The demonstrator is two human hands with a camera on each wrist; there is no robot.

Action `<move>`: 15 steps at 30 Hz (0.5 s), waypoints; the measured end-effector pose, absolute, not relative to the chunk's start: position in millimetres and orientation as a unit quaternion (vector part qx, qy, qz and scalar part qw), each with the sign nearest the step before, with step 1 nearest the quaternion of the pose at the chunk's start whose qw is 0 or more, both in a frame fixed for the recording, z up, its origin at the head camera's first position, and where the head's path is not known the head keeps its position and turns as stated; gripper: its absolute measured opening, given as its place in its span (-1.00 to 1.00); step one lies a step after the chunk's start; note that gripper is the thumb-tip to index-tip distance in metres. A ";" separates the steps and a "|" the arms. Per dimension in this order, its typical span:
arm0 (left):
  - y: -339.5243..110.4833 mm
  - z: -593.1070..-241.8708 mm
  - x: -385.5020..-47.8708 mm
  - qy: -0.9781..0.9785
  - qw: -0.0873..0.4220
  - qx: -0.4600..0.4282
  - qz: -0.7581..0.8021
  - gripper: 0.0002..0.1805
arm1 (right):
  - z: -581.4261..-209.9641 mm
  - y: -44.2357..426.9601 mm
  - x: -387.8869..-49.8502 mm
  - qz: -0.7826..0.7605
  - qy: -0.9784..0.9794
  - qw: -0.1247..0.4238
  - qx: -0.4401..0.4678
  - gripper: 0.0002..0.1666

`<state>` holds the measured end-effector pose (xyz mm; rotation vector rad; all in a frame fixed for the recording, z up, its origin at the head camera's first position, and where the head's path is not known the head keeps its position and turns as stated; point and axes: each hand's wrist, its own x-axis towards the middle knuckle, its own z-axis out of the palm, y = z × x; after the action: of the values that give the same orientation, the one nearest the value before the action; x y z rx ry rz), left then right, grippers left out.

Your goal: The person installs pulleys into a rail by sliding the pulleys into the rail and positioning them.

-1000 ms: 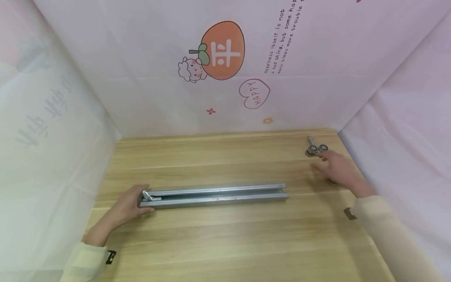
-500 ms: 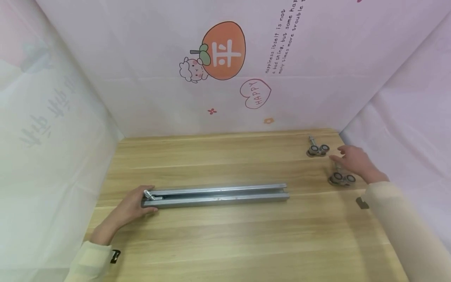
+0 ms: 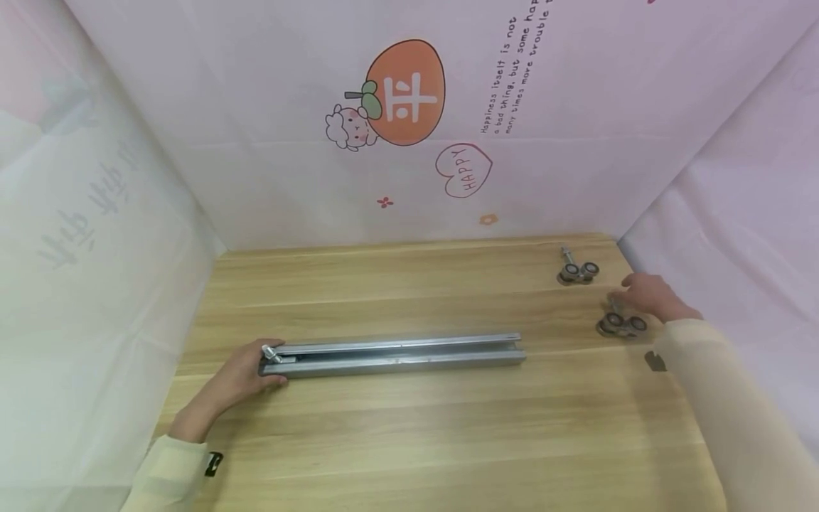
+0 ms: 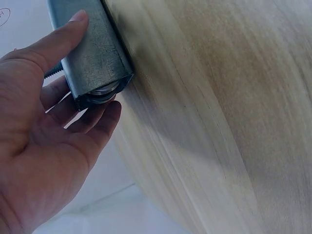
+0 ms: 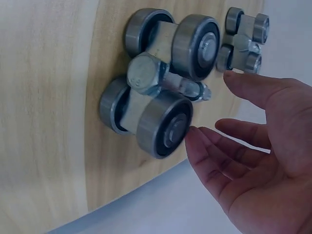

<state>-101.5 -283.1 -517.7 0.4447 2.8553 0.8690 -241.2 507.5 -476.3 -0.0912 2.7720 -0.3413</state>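
Observation:
A long metal rail (image 3: pixel 397 364) lies across the table, and my left hand (image 3: pixel 239 373) grips its left end, thumb along the near side. A threaded bolt (image 3: pixel 271 353) sticks up from the slot there. In the left wrist view, a wheel (image 4: pixel 104 90) shows inside the rail's end (image 4: pixel 95 53), fingers curled beneath. At the right, my right hand (image 3: pixel 652 297) is just behind the nearer roller carriage (image 3: pixel 621 325). The right wrist view has that carriage (image 5: pixel 158 83) by the fingertips, thumb and fingers apart, with nothing held; whether a finger touches a wheel I cannot tell.
Another roller carriage (image 3: pixel 578 273) lies farther back on the wooden table (image 3: pixel 416 441), its bolt pointing away. White printed cloth (image 3: pixel 288 178) hangs behind the table, with more cloth along the left and right sides.
My right hand has moved right from the farther carriage to the nearer one, first away from it, then slightly down. The left hand keeps its grip at the rail's end.

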 end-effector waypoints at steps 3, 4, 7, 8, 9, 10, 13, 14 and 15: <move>-284.3 -518.7 -101.5 0.944 0.063 0.144 0.289 -0.25 | -478.0 503.9 -241.6 -0.131 0.974 0.184 -0.028 -0.17; -284.6 -518.8 -101.4 0.944 0.063 0.144 0.290 -0.25 | -478.7 502.3 -241.9 -0.134 0.973 0.185 -0.028 -0.19; -285.2 -518.8 -101.1 0.943 0.063 0.142 0.294 -0.26 | -481.0 497.0 -243.5 -0.131 0.974 0.180 -0.038 -0.26; -285.3 -518.6 -101.0 0.943 0.063 0.141 0.295 -0.26 | -481.8 495.2 -243.9 -0.132 0.975 0.177 -0.042 -0.29; -285.2 -518.4 -101.1 0.943 0.063 0.140 0.295 -0.26 | -482.4 493.8 -244.3 -0.133 0.975 0.174 -0.045 -0.33; -285.0 -518.0 -101.3 0.943 0.063 0.140 0.295 -0.27 | -483.4 492.6 -244.8 -0.132 0.975 0.172 -0.050 -0.37; -284.3 -516.4 -102.2 0.943 0.063 0.140 0.297 -0.29 | -485.3 490.2 -245.0 -0.131 0.975 0.172 -0.057 -0.45; -283.9 -515.9 -102.6 0.942 0.064 0.140 0.298 -0.29 | -486.4 490.5 -245.2 -0.132 0.974 0.175 -0.055 -0.47; -283.5 -515.4 -102.9 0.942 0.065 0.140 0.299 -0.30 | -487.0 490.4 -245.2 -0.131 0.974 0.176 -0.055 -0.49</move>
<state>-102.9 -283.5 -515.4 0.4210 2.8420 0.9028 -245.2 490.4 -487.0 -0.1561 2.7582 -0.3716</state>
